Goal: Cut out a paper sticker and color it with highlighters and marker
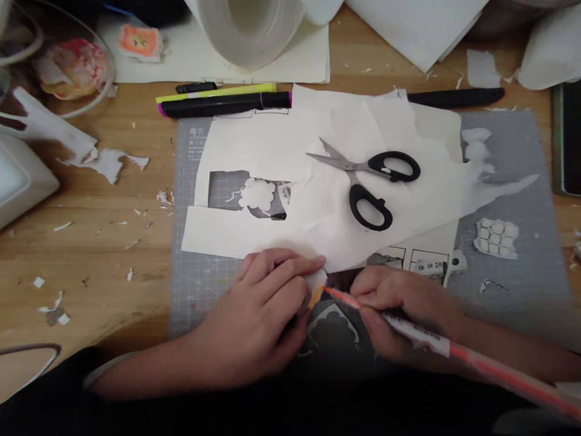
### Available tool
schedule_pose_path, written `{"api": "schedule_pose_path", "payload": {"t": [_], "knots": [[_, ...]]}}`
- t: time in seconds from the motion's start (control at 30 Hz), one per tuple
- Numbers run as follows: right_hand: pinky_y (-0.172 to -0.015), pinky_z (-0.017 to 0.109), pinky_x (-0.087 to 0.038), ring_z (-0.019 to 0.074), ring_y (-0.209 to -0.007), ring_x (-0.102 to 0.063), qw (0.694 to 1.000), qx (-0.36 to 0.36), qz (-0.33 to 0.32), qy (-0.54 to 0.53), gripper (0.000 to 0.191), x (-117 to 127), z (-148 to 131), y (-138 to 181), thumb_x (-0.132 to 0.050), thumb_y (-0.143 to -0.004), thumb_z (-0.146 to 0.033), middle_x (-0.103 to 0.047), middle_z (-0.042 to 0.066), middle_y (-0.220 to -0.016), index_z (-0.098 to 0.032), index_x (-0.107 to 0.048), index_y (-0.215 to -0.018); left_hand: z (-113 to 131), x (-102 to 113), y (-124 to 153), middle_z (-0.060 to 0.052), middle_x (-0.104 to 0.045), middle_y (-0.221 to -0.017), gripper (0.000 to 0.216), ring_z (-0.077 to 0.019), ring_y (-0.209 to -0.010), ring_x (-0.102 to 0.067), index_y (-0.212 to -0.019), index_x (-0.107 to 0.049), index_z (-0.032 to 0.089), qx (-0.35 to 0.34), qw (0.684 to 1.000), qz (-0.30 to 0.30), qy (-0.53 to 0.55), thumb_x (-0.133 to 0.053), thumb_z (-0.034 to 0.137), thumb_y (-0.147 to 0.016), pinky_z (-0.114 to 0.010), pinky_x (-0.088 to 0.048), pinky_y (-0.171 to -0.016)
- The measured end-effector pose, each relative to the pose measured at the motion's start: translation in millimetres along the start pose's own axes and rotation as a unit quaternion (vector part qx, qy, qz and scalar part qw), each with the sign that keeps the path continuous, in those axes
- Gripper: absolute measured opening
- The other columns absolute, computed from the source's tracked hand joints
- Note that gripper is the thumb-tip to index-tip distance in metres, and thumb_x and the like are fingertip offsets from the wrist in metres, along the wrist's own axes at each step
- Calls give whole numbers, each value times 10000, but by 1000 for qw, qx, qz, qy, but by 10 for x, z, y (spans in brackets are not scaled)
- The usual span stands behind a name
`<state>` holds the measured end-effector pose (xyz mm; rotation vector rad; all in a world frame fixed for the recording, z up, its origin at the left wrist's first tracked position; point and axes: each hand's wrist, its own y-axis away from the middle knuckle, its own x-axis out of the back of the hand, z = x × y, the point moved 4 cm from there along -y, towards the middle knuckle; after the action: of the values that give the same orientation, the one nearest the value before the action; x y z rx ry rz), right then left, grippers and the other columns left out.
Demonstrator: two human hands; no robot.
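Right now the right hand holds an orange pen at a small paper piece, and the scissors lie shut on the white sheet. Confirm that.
Wrong in one point: the head view shows the scissors lying open, blades apart, on the white sheet. The right hand does hold the orange pen at the small paper piece.

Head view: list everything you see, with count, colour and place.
scissors: one, black handles, on the paper sheets
paper sheets: several, white, over the cutting mat
cutting mat: one, grey, on the table
table: one, wooden, under everything
markers: three, two black, one yellow, along the mat's top edge
film roll: one, translucent, top centre
scraps: many, white, table left
left hand: pinching a small paper piece
right hand: holding an orange pen
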<state>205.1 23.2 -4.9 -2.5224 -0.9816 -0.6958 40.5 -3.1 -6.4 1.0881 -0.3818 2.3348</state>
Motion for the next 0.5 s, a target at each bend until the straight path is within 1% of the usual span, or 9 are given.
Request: {"api": "schedule_pose_path", "payload": {"t": [0.07, 0.17, 0.2, 0.27, 0.33, 0.4, 0.43, 0.5], "knots": [[-538, 186, -483, 90, -599, -598, 999, 35, 30, -16, 95, 22, -28, 0, -510, -775, -117, -621, 5, -643, -178, -513, -702, -7, -7, 10, -86, -585, -1221, 134, -253, -1088, -483, -791, -461, 160, -4, 1000, -5, 5, -556, 69, -764, -410, -429, -853], [-511, 177, -462, 85, -586, -594, 1000, -20, -7, 2, 159, -9, 7, -3, -494, -785, -115, -613, 0, -632, -183, -521, -643, -22, -18, 26, -90, -569, -1239, 157, -250, -1087, -480, -792, -452, 160, -3, 1000, -8, 12, -555, 54, -740, -410, -423, -862], [-510, 177, -459, 85, -584, -592, 1000, -24, -13, 6, 165, -17, 8, -2, -496, -787, -116, -614, 0, -632, -182, -529, -640, -24, -22, 29, -89, -568, -1240, 164, -248, -1086, -479, -795, -450, 161, -4, 1000, -9, 14, -556, 52, -733, -410, -420, -864], [-522, 179, -463, 86, -584, -585, 1000, 11, 8, 0, 129, -12, -21, 3, -507, -788, -118, -622, 6, -641, -173, -549, -679, -24, -26, 31, -87, -566, -1239, 180, -248, -1095, -473, -807, -446, 163, -4, 1000, -11, 16, -558, 50, -723, -410, -415, -872], [-530, 176, -464, 87, -601, -589, 1000, 19, 20, -9, 108, -12, -27, 7, -513, -791, -117, -630, 10, -652, -168, -557, -706, -21, -20, 29, -82, -565, -1238, 189, -246, -1102, -468, -811, -441, 167, -4, 1000, -12, 15, -556, 47, -721, -406, -412, -880], [-522, 178, -454, 82, -580, -579, 1000, -10, 6, -9, 146, -23, -4, 9, -502, -794, -118, -623, 2, -640, -178, -558, -674, -19, -6, 25, -75, -570, -1228, 179, -240, -1102, -471, -801, -429, 174, -2, 1000, -13, 17, -555, 63, -738, -398, -413, -882], [-525, 183, -451, 81, -572, -575, 1000, -29, -10, -5, 171, -31, 10, 9, -496, -797, -122, -620, -3, -636, -184, -562, -652, -19, -1, 24, -76, -566, -1230, 169, -239, -1105, -472, -801, -425, 178, -1, 1000, -16, 19, -563, 92, -753, -396, -414, -887], [-532, 195, -448, 84, -563, -571, 999, -37, -31, 4, 190, -36, 14, 10, -499, -797, -137, -620, -6, -635, -191, -581, -635, -19, 6, 23, -95, -538, -1262, 165, -244, -1124, -469, -812, -419, 182, 1, 1000, -20, 21, -583, 178, -786, -399, -414, -901]]}}
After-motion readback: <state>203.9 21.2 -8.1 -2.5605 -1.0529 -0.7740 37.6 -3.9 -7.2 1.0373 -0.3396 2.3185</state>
